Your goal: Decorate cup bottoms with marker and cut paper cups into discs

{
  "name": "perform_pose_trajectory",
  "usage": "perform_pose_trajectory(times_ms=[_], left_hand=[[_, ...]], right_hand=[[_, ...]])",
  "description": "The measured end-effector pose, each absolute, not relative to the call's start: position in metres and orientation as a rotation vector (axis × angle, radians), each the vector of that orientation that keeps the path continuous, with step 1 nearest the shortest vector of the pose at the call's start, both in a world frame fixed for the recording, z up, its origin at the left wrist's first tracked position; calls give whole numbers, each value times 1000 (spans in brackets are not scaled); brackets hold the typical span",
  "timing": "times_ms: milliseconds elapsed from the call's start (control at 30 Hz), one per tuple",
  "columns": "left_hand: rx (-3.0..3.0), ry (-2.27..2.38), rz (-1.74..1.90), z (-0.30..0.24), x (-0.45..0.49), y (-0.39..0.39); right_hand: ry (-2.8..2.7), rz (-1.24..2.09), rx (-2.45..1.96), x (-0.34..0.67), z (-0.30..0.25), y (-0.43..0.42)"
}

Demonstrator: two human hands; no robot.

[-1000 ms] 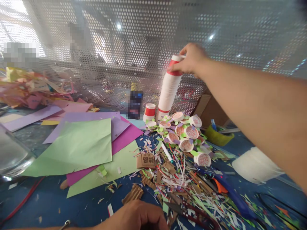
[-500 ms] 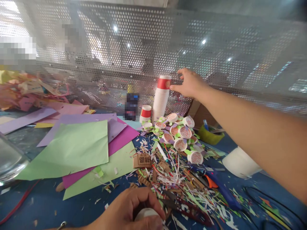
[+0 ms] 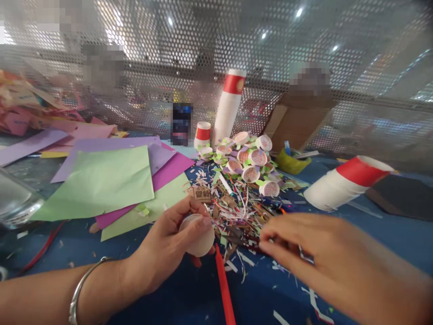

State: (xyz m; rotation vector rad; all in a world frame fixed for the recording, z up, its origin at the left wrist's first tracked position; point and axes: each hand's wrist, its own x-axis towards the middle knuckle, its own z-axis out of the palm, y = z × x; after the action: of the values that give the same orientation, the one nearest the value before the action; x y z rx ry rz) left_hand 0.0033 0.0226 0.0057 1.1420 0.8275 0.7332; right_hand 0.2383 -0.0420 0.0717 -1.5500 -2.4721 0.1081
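Note:
My left hand [image 3: 176, 239] is closed on a round white paper cup bottom [image 3: 196, 241], pinched between thumb and fingers. A red strip or stick [image 3: 223, 286] extends below that hand towards the near edge; whether it is attached to the cup bottom is unclear. My right hand [image 3: 304, 257] is low over the handle end of dark scissors [image 3: 248, 243], its fingers bent and blurred. Whether it grips the handles is hidden. Beyond both hands, several cut cup bottoms [image 3: 251, 174] with green and purple paper tabs are piled among paper scraps [image 3: 237, 205].
A tall stack of paper cups [image 3: 227, 110] and a shorter one [image 3: 203, 135] stand behind the pile. Another stack [image 3: 338, 187] lies at the right. Coloured sheets [image 3: 111, 180] and a clear container [image 3: 15, 198] are left. A perforated metal panel [image 3: 152, 40] closes off the back.
My right hand has come down from beside the tall cup stack to the scissors. My left hand, still holding the cup bottom, is higher in view. The red strip has come into sight.

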Motion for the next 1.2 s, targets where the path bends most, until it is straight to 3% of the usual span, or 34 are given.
perform_pose_trajectory(times_ms=[200,733,1200], left_hand=[[1222,816,728,4,4,19],[1155,766,714,-3,3,27],[1233,722,730,-4,4,19]], right_hand=[[-2535,297,-1553,204,23,-74],[-2471,-92,-1688,248,0,-46],[-1915,489,-1638,246,13,-42]])
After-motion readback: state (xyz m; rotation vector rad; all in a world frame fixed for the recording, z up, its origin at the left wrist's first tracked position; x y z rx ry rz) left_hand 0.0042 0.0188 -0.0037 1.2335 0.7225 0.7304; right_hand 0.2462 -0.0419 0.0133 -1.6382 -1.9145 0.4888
